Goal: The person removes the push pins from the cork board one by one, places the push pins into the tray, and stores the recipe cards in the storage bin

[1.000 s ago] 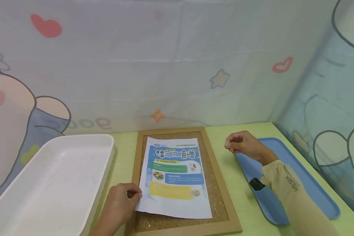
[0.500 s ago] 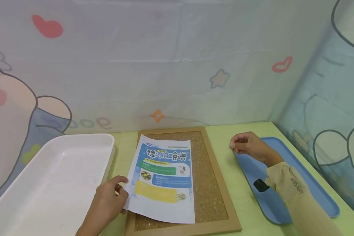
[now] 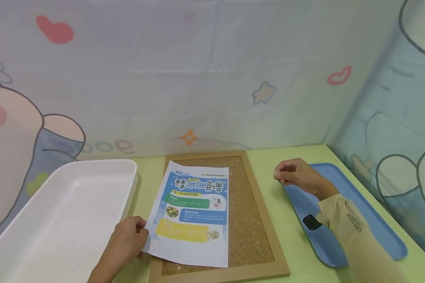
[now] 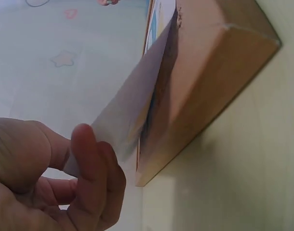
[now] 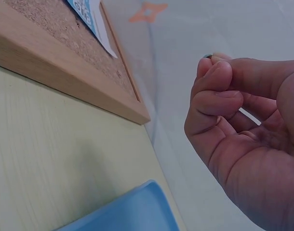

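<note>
My left hand (image 3: 125, 239) pinches the lower left edge of a printed paper sheet (image 3: 194, 204) with Chinese text and blue, green and yellow blocks. The left wrist view shows the sheet (image 4: 132, 98) lifted at that edge, between thumb and fingers. It lies slantwise over a cork board (image 3: 249, 220) in a wooden frame, overhanging the left frame side. Above the near left part of the blue tray, my right hand (image 3: 294, 175) has thumb and index finger pressed together. A small dark-edged object (image 5: 208, 56) peeks out between those fingertips; its kind is mostly hidden.
A large white tray (image 3: 132, 177) stands left of the board. On the right lies a blue tray (image 3: 361, 212), partly beneath my right arm. The light green tabletop (image 3: 269, 169) ends at a patterned cloth backdrop (image 3: 216, 98).
My left hand has drawn the paper sheet leftward across the cork board, baring more cork on the right. My right hand has shifted slightly rightward, its pinch kept.
</note>
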`<state>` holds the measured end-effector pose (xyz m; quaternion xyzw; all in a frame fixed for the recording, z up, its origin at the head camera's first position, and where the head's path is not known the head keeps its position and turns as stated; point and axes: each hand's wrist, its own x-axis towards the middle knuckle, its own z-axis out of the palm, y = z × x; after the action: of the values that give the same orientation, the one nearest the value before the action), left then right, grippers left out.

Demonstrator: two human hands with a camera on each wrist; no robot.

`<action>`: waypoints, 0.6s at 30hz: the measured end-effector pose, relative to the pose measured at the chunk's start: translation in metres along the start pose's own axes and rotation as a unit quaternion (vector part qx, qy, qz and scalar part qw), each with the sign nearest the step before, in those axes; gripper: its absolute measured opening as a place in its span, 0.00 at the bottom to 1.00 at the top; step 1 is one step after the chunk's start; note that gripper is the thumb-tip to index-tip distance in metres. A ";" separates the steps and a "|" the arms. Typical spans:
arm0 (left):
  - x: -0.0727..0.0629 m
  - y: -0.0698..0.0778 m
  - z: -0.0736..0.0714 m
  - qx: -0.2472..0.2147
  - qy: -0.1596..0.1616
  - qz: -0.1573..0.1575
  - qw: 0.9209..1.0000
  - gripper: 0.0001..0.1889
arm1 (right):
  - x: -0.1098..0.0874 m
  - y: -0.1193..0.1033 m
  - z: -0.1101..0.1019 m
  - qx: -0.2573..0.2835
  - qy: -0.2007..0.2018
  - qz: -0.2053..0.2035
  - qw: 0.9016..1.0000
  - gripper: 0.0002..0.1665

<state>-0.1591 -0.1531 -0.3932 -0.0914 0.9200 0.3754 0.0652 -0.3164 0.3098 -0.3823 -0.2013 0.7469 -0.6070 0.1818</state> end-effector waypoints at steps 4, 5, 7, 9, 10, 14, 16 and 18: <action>0.001 -0.003 0.001 -0.022 0.016 -0.008 1.000 0.08 | 0.000 0.000 0.000 0.000 0.005 0.008 1.000 0.06; 0.001 -0.003 0.001 -0.028 0.020 -0.009 0.999 0.08 | 0.000 0.000 0.000 0.001 0.007 0.009 1.000 0.06; 0.002 -0.004 0.002 -0.043 0.027 -0.010 0.999 0.08 | 0.000 -0.001 0.000 0.002 0.009 0.013 1.000 0.06; 0.001 -0.005 0.001 -0.055 0.032 -0.013 0.998 0.09 | 0.000 0.000 0.001 0.003 0.009 0.014 1.000 0.06; 0.001 -0.005 0.001 -0.058 0.035 -0.013 0.998 0.09 | 0.000 0.000 0.001 0.004 0.008 0.014 1.000 0.06; -0.003 -0.003 -0.004 -0.069 0.045 -0.018 0.996 0.09 | -0.001 0.000 0.002 0.002 0.008 0.015 1.000 0.05; -0.006 -0.002 -0.008 -0.069 0.048 -0.020 0.996 0.10 | -0.003 0.000 0.001 -0.003 0.010 0.016 1.000 0.05; -0.010 -0.001 -0.015 -0.068 0.049 -0.028 0.996 0.11 | -0.006 0.000 -0.001 -0.008 0.014 0.019 1.000 0.05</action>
<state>-0.1501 -0.1630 -0.3816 -0.1396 0.8913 0.4306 0.0240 -0.3121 0.3133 -0.3823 -0.1798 0.7581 -0.6000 0.1812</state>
